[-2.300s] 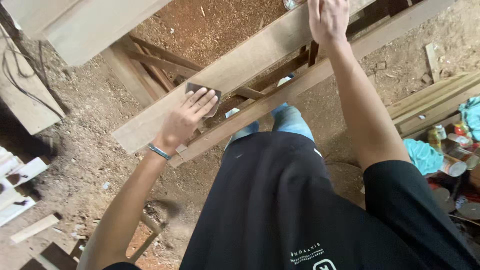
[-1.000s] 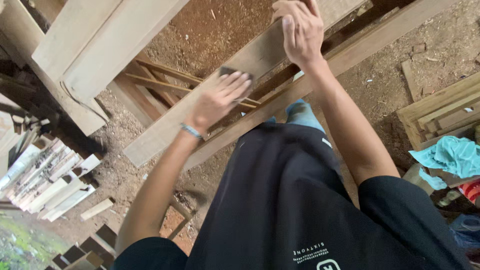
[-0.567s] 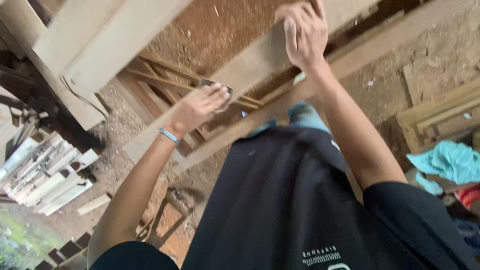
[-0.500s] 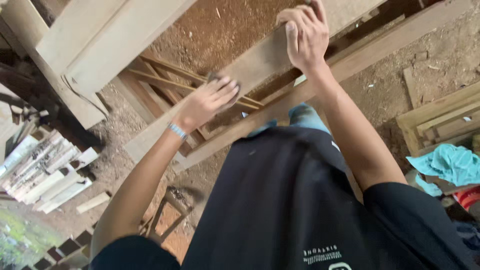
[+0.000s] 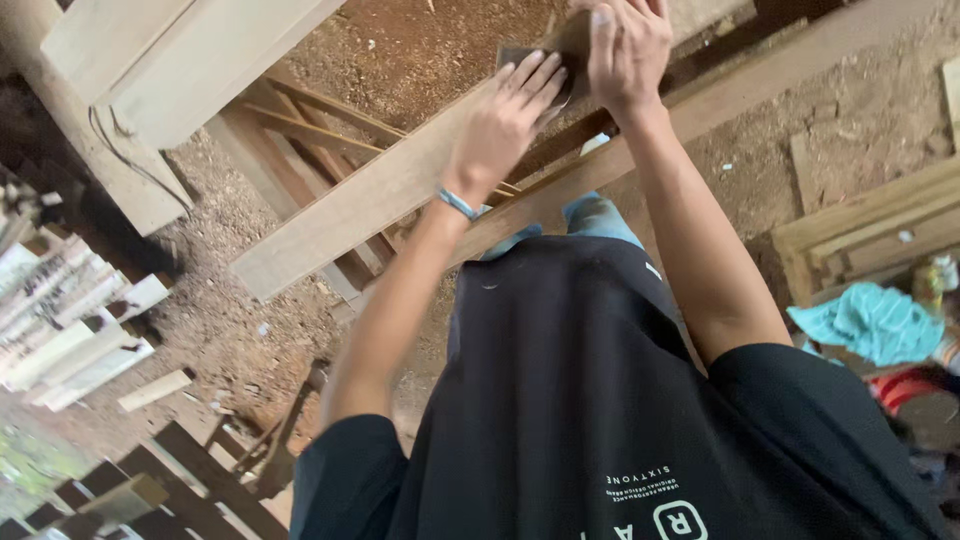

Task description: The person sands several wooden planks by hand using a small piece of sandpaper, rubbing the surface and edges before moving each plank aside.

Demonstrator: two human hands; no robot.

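Standing over a long wooden plank [image 5: 380, 195], the person looks down at both hands near the top of the view. The left hand [image 5: 500, 130] lies flat on a small dark sanding pad [image 5: 522, 58], fingers stretched out and pressing it onto the plank. It does not grip the pad; the palm and fingers just lie on top. A thin blue band [image 5: 458, 204] goes round that wrist. The right hand [image 5: 625, 45] sits just beside the left one, at the far end of the pad. Its fingers curl down over the plank's edge, but I cannot tell how tight the hold is, because the fingertips run out of the top of the view.

The plank slants from the lower left up to the upper right. A second wooden beam [image 5: 760, 80] runs next to it, closer to the person. Under both lies reddish sawdust ground [image 5: 400, 50].

The person wears a black shirt [image 5: 560, 400] with a small white print near the bottom hem. Off to the right a light blue cloth [image 5: 875, 322] lies bunched up, beside a wooden frame [image 5: 860, 230]. A little can with a yellow and green label [image 5: 928, 285] stands just by the cloth. On the left, pale wooden slats [image 5: 70, 320] lie stacked side by side.
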